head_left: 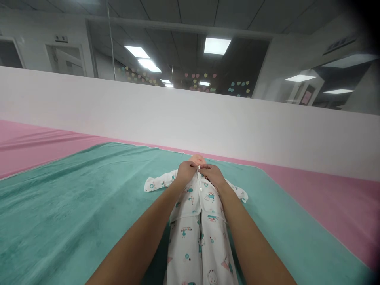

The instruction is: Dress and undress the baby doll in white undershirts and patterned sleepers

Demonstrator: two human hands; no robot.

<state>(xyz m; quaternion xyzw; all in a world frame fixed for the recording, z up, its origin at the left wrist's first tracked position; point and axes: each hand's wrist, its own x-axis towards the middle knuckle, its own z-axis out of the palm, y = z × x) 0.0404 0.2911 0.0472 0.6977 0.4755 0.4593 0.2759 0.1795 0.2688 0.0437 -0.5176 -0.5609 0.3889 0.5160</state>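
A doll (198,159) lies on its back, its head at the far end, dressed in a white printed pajama top (209,196) and matching pajama pants (185,249). Both sleeves stretch out to the sides. At the collar, just below the doll's head, my left hand (187,170) pinches the left edge of the top's front opening. My right hand (212,173) pinches the other edge there, the fingertips of both hands nearly meeting. A small button shows lower on the front. What exactly sits between the fingertips is too small to make out.
The doll rests on a teal blanket (89,206) spread over a pink sheet (335,202). A low white wall (178,118) runs behind, with glass panels above it that carry heart-shaped stickers and reflect ceiling lights.
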